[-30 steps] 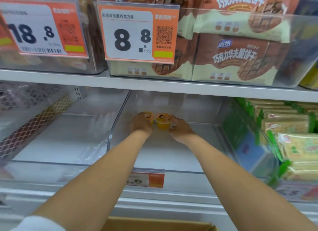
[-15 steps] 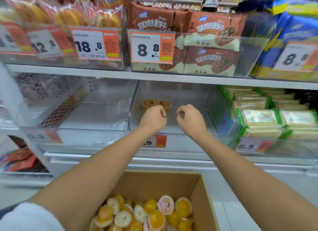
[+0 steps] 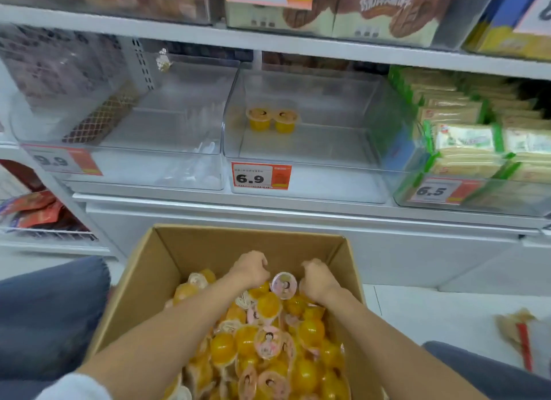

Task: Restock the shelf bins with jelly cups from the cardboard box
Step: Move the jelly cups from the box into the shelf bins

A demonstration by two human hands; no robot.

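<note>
Up on the shelf [image 3: 298, 210] at twelve o'clock, the middle bin [image 3: 328, 185] is holding two jelly cups [image 3: 259, 121]. The left hand [image 3: 250, 270] and right hand [image 3: 317, 280] are curling onto loose cups [image 3: 310, 331] right underneath, inside the cardboard box [image 3: 208, 250]; grip unclear.

Fingertips buried, edges cropped

The fingertips of the left grip [image 3: 250, 268] and right grip [image 3: 317, 279] are curled down among the cups [image 3: 310, 331] and hidden, so whether any cup is held cannot be told. The lower layers of cups are covered by those on top, and the near end of the box [image 3: 167, 250] is cut off by the bottom edge. The top bins [image 3: 372, 9] and their price tags are cropped by the upper edge. The print under the 6.9 on the tag [image 3: 261, 176] is too small to be read. The green packets [image 3: 465, 137] are cut by the right edge, and a wrapper [image 3: 524, 334] on the floor is too blurred to be identified.
</note>
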